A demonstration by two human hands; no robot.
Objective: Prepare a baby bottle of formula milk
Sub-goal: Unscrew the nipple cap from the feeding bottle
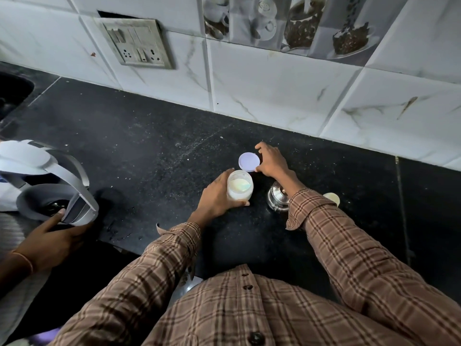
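Note:
A clear plastic jar of white formula powder [240,188] stands open on the black counter [149,156]. My left hand [217,194] grips the jar from its left side. Just behind the jar, my right hand [270,161] pinches the edge of its round pale lid [249,161], held low over the counter. Under my right wrist stands a shiny steel vessel [277,199], partly hidden by my sleeve. To its right a small cream-coloured round object [333,198] peeks out from behind my forearm.
Another person's hand [50,236] at the lower left holds a white headset [50,186] over the counter's left end. A dark sink [12,93] lies at the far left. A tiled wall with a switch and socket plate [137,43] bounds the counter at the back.

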